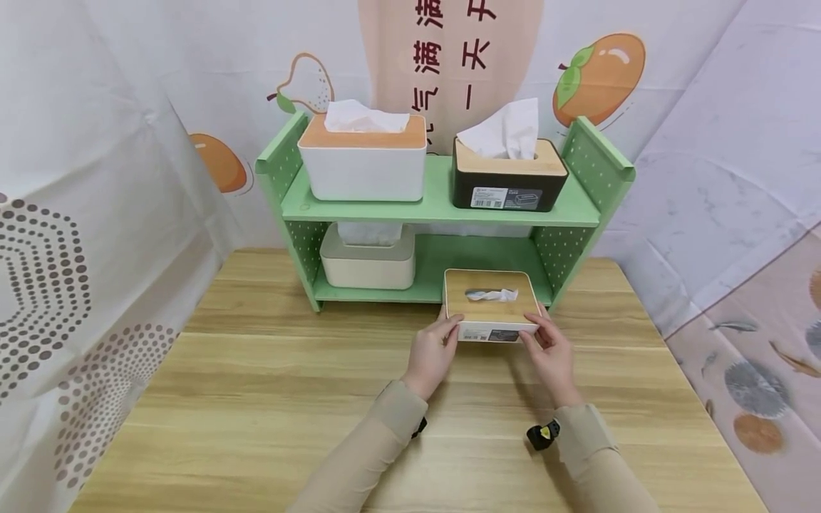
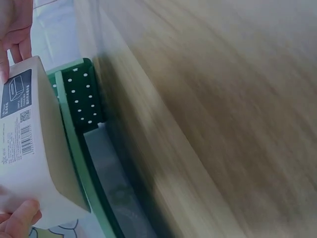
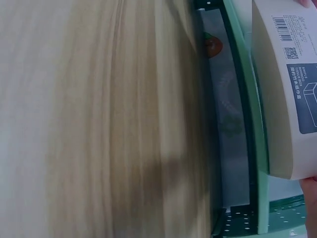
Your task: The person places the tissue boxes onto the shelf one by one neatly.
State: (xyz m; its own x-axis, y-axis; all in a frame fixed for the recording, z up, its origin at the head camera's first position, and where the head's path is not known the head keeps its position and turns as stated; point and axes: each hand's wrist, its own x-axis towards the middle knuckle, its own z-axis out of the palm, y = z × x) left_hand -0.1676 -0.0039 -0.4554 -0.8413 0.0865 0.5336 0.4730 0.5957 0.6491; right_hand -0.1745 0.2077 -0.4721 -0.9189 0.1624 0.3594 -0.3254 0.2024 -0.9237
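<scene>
A white tissue box [image 1: 471, 330] with a wooden lid and a tuft of tissue in its slot is held at the front of the lower shelf, right side. My left hand [image 1: 432, 353] grips its left end, thumb on the front face. At the right end, my right hand [image 1: 551, 354] holds it the same way, its thumb also in front. In the left wrist view the box [image 2: 37, 148] shows a label with a barcode, and its underside is visible above the table. The right wrist view shows the box [image 3: 277, 99] beside the shelf edge.
A green two-tier rack [image 1: 442, 208] stands at the back of the wooden table [image 1: 288, 399]. On its top tier are a white tissue box [image 1: 365, 174] and a black one [image 1: 545, 196]. A cream tissue box [image 1: 368, 271] sits on the lower tier, left side.
</scene>
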